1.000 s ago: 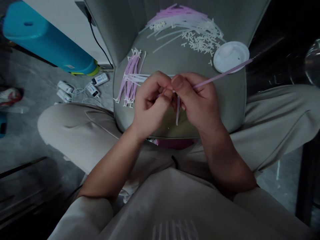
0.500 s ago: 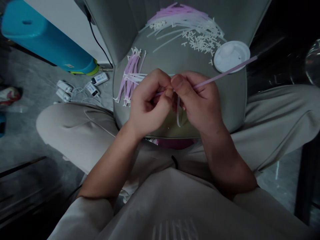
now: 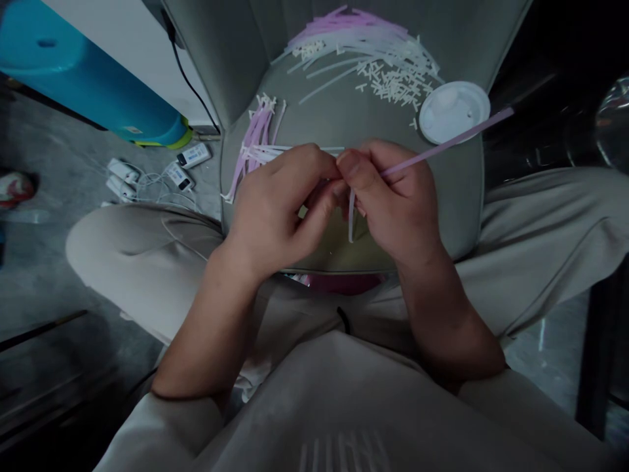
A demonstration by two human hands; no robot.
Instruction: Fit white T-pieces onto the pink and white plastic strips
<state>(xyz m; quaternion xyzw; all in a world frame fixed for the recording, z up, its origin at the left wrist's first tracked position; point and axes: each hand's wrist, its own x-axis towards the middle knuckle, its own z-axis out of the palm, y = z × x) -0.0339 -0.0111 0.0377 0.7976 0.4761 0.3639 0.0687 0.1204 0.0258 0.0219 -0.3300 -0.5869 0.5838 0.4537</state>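
My right hand (image 3: 405, 203) is closed in a pinch on a thin purple tube (image 3: 452, 142), whose free end slants up to the right past a white lid. A pale thin tube (image 3: 351, 219) hangs down below the right fingertips. My left hand (image 3: 275, 210) meets the right one over the front of the grey seat, thumb and fingers curled together. What lies between the left fingertips is hidden. Beyond the left hand lies a bunch of purple and white tubes (image 3: 258, 134) with small white connectors at their ends.
On the grey chair seat (image 3: 314, 124) lie loose purple tubes (image 3: 354, 21), whitish tubes (image 3: 334, 62) and a heap of small white T-shaped connectors (image 3: 398, 84). The round white lid (image 3: 455, 111) sits at the right edge. White adapters with cables (image 3: 179, 176) and a blue case (image 3: 93, 72) stand left.
My left hand has shifted a little left and rolled, its back now more visible and covering more of the tube bunch. The purple tube's free end has moved slightly right.
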